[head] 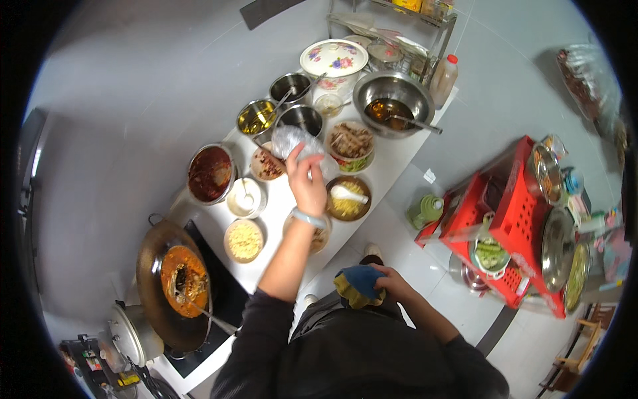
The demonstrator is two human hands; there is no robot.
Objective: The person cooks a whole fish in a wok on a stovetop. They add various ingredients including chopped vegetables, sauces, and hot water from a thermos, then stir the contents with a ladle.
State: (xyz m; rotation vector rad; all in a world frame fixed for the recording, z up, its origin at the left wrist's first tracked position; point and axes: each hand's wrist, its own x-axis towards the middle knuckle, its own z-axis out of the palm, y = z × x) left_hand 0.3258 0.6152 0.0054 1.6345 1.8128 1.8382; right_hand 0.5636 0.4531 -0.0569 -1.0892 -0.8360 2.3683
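Note:
My left hand [306,187], wearing a pale bangle [309,218], reaches over the table with its fingers apart. Its fingertips overlap a crumpled clear plastic bag [294,139]; whether they touch it I cannot tell. Low in front of my body, my right hand [395,283] grips a blue and yellow cloth [360,285]. Near the left forearm are a bowl of chopped pale yellow food [243,241], a brown bowl with a white spoon [349,195], and a bowl partly hidden by my wrist [321,239]. Meat pieces [351,139] fill a container beyond.
A wok [154,304] of red-orange food sits on a black cooktop [227,294], its utensil handle [219,321] jutting toward my left sleeve. A steel basin [366,90] of dark liquid stands near the table's far end. Red crates [518,219] rise at right beside a green jug [424,212].

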